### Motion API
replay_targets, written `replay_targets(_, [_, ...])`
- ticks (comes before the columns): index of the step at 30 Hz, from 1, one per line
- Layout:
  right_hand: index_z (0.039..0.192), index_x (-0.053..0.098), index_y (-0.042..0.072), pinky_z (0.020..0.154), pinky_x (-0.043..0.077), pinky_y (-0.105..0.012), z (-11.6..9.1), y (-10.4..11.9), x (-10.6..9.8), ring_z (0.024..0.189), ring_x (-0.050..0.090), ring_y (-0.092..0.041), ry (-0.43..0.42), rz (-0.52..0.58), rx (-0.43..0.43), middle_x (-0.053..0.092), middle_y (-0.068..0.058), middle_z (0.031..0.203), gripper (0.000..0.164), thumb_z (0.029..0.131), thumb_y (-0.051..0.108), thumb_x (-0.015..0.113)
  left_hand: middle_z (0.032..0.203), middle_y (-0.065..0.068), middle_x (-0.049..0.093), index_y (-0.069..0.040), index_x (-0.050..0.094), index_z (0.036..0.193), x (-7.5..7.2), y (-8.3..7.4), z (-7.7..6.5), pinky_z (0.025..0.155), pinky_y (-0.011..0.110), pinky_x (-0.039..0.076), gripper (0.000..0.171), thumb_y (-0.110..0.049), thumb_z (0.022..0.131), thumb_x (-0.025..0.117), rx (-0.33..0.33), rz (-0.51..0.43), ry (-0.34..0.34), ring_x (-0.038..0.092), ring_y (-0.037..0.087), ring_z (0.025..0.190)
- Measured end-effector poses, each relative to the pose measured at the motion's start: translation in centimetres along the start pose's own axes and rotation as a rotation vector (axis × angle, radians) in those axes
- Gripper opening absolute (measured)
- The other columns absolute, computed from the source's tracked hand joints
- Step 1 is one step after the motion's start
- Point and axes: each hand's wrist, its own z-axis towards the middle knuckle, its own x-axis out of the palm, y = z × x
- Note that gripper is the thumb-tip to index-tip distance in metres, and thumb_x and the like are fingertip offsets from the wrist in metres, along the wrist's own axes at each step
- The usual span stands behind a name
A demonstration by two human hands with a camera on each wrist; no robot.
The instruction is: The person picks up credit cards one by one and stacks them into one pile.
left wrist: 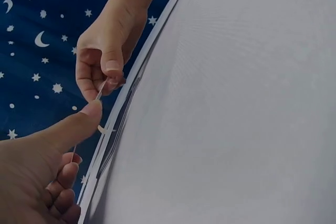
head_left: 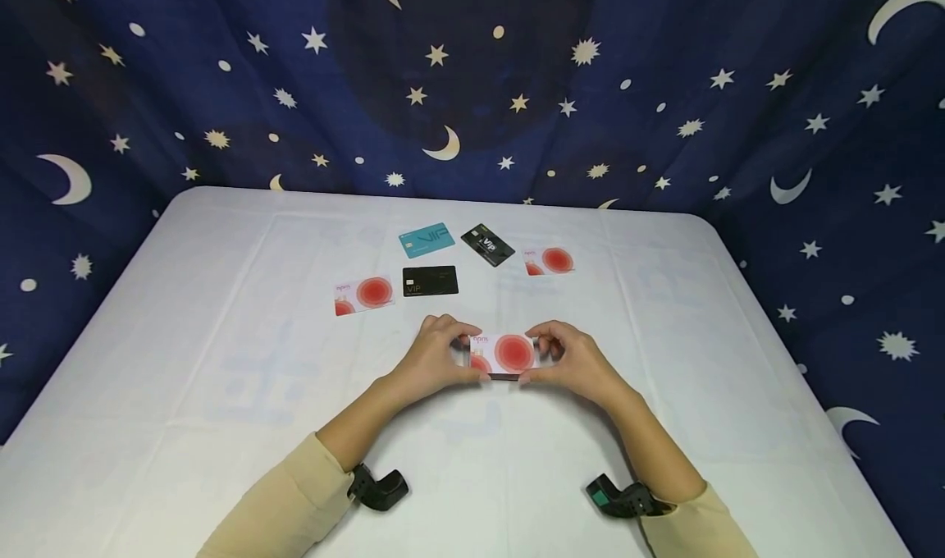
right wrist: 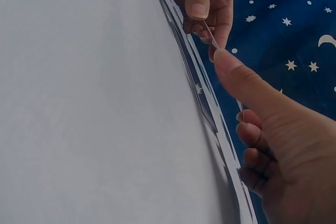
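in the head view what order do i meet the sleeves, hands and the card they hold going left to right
Left sleeve → left hand → red-and-white card pinched at both ends → right hand → right sleeve

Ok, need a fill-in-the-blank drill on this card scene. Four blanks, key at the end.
1. The left hand and right hand pinch the held card, whose large circle is ____.
2. Beyond the hands, ____ loose cards lie on the white tablecloth.
3. The nearer black card bears the letters ____.
4. In the head view, the blue-green card lies to the ____ of the tilted black card.

Missing words: red; five; VIP; left.
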Motion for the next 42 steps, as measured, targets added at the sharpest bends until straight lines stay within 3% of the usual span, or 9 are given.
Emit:
replay_targets(12, [0.104, 0.063, 0.01, 0.064, 0.04, -0.021, -0.1, -0.6, 0.6, 0.07, 0.046, -0.011, 0.01, -0.023, -0.028, 0.055, 0.003, 0.081, 0.06, 0.056, 0.035, 0.09, 0.093, -0.001, 0.053, -0.011, 0.067, 0.112, 1.0, 0.9, -0.4, 0.085, 0.035, 0.038, 0.061, -0.037, 0.061, 0.088, 0.036, 0.088, -0.008, 0.043, 0.018, 0.094])
replay_targets(20, [0.102, 0.064, 0.008, 0.064, 0.041, -0.022, -0.2, -0.8, 1.2, 0.071, 0.046, -0.01, -0.01, -0.042, -0.068, 0.055, 0.003, 0.081, 0.06, 0.055, 0.034, 0.091, 0.099, 0.001, 0.051, -0.014, 0.067, 0.114, 1.2, 1.3, -0.7, 0.087, 0.041, 0.031, 0.06, -0.04, 0.063, 0.086, 0.014, 0.145, 0.003, 0.041, 0.021, 0.097])
replay_targets(42, [0.106, 0.063, 0.009, 0.07, 0.041, -0.023, 0.1, -0.9, 0.3, 0.077, 0.047, -0.012, 0.103, -0.045, -0.037, 0.054, 0.004, 0.085, 0.057, 0.062, 0.034, 0.088, 0.104, 0.003, 0.054, -0.013, 0.066, 0.118, 0.9, 1.2, -0.2, 0.086, 0.039, 0.031, 0.059, -0.038, 0.067, 0.082, 0.014, 0.185, 0.052, 0.044, 0.022, 0.099])
